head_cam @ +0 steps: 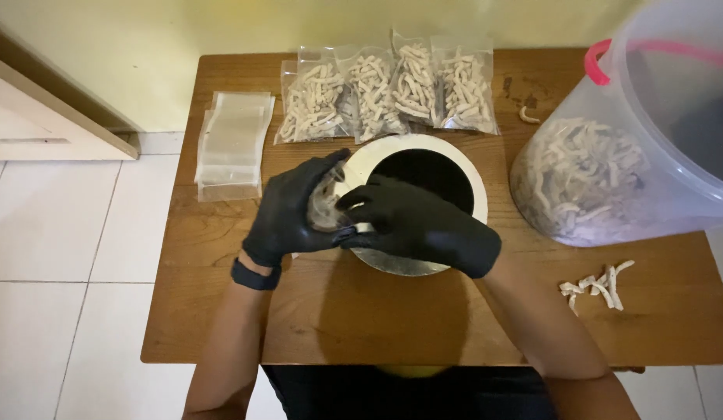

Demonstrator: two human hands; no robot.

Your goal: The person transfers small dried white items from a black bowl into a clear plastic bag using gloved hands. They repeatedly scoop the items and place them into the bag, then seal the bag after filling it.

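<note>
Pinching a small clear pouch (328, 204) between both black-gloved hands at frame centre: left hand (293, 211) cupped around it, right hand (416, 224) with fingers pressed to its mouth. Held just above a round black bowl (424, 175) on a wooden table (361, 311). Filled bags (389, 87) at upper centre; empty pouches (231, 141) upper left; tub (633, 148) at right.

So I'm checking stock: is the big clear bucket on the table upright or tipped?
Tipped. The clear bucket lies tilted on the table, its pale snack sticks heaped at the low end.
</note>
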